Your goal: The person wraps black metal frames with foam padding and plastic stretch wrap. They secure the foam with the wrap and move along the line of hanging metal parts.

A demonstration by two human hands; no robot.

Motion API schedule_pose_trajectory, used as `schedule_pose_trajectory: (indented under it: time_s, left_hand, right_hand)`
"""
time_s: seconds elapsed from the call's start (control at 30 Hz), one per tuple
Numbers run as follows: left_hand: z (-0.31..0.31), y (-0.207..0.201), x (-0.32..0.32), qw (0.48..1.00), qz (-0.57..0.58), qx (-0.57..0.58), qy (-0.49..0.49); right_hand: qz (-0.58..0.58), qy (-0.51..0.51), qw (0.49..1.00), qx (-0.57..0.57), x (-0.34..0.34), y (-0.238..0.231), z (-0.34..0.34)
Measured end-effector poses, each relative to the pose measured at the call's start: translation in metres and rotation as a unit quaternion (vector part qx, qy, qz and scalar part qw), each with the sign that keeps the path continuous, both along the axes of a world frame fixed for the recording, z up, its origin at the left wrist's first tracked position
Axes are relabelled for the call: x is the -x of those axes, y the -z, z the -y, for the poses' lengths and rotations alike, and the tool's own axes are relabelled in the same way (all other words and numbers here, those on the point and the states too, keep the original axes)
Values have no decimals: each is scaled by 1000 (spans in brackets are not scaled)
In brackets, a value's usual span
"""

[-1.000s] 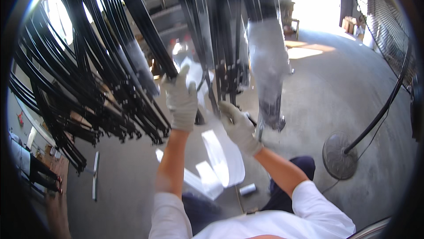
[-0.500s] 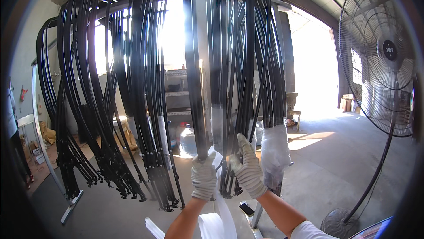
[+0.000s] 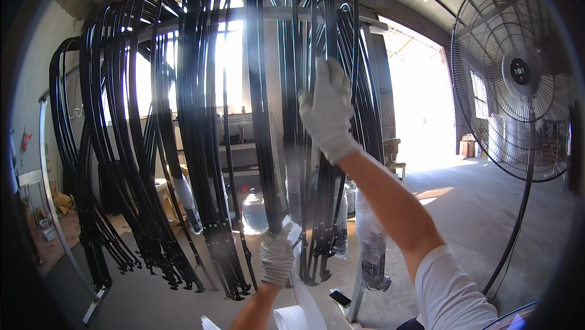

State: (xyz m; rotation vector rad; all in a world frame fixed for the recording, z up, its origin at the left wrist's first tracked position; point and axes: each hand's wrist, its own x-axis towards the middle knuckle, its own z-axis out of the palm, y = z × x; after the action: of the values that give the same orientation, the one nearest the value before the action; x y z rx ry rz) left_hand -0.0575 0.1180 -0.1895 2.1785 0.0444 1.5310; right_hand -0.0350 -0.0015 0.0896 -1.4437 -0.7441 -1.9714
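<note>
Long black strips, bent over at the top, hang in bundles in front of me. Low in the middle, my gloved left hand (image 3: 277,260) is closed around the lower end of one black strip bundle (image 3: 261,129), together with a white wrapping sheet (image 3: 309,308). The sheet trails down past that wrist. My gloved right hand (image 3: 328,110) is raised to mid-height in front of the strips on the right, fingers stretched upward and holding nothing. Whether it touches the strips I cannot tell. Wrapping covers the lower end of another bundle (image 3: 372,232) to the right.
A metal rack bar (image 3: 274,15) carries the strips. On the right stands a large pedestal fan (image 3: 519,71). A black phone (image 3: 340,298) rests low by the rack's foot. Behind the strips are a large clear bottle (image 3: 254,211) and shelves (image 3: 241,165).
My right hand has left the lower part of the strips and moved up, its fingers stretching out. The left hand keeps its hold low on the bundle. The view has shifted slightly.
</note>
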Motion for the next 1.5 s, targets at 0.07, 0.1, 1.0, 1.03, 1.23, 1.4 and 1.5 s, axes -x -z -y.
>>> schedule_pose_trajectory:
  time_s: [0.07,0.1,1.0,1.03,1.23,1.4,1.5]
  left_hand:
    - [9,2,-6,999,10,-2,35]
    - [10,4,-8,999,11,-3,44]
    - [26,-21,59,998,-11,10,59]
    - [28,-20,58,999,-20,13,40]
    - [27,-11,43,995,75,-9,70]
    - [3,-12,42,995,70,-5,75]
    - [-5,-10,40,999,18,13,35]
  right_hand:
    - [105,150,983,-26,-6,-42,10]
    - [81,161,983,-24,-3,-54,11]
    - [7,196,979,48,27,-134,6]
    - [26,208,976,58,35,-130,11]
    - [-185,30,982,-14,33,-139,2]
    - [-232,-31,972,24,1,-59,-17]
    - [-271,-57,960,49,5,-19,-23]
